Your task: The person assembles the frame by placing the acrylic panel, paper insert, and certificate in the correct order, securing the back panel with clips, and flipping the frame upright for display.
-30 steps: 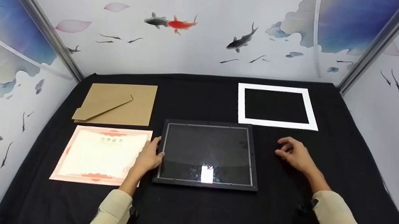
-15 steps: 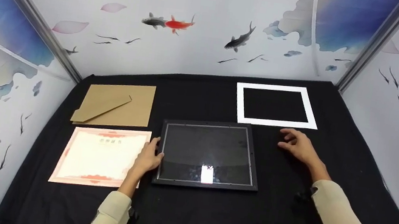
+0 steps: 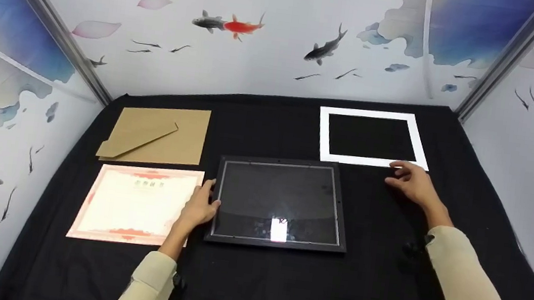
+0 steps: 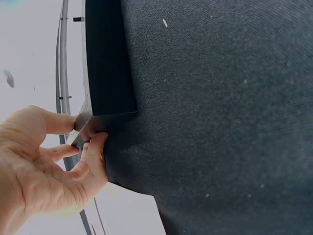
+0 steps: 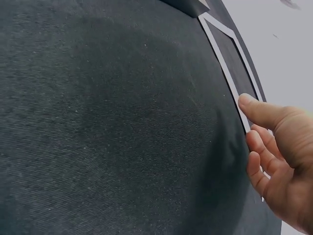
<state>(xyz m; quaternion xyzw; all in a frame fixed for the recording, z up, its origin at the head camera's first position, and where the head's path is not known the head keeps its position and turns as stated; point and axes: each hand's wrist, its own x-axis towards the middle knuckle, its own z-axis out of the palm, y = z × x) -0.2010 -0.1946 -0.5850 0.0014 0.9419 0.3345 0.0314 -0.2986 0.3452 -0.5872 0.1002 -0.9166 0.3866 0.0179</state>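
A black picture frame (image 3: 281, 202) with a glossy clear pane lies flat on the black cloth. My left hand (image 3: 199, 206) holds its left side; in the left wrist view the thumb (image 4: 61, 123) is at the upper edge and the curled fingers (image 4: 95, 147) are against the side near the corner. My right hand (image 3: 415, 183) is at the front edge of a white rectangular mat (image 3: 325, 137), its fingers loosely bent. In the right wrist view the thumb (image 5: 261, 110) reaches over the mat's border; whether it touches cannot be told.
A brown backing board (image 3: 190, 135) with a slanted stand flap lies at the back left. In front of it is a red-bordered certificate (image 3: 127, 209), partly behind the left hand. Printed white panels (image 3: 277, 69) with metal posts enclose the cloth-covered table.
My right hand has moved forward and slightly right, from the cloth to the white mat's front edge. The left hand stays at the picture frame's left side.
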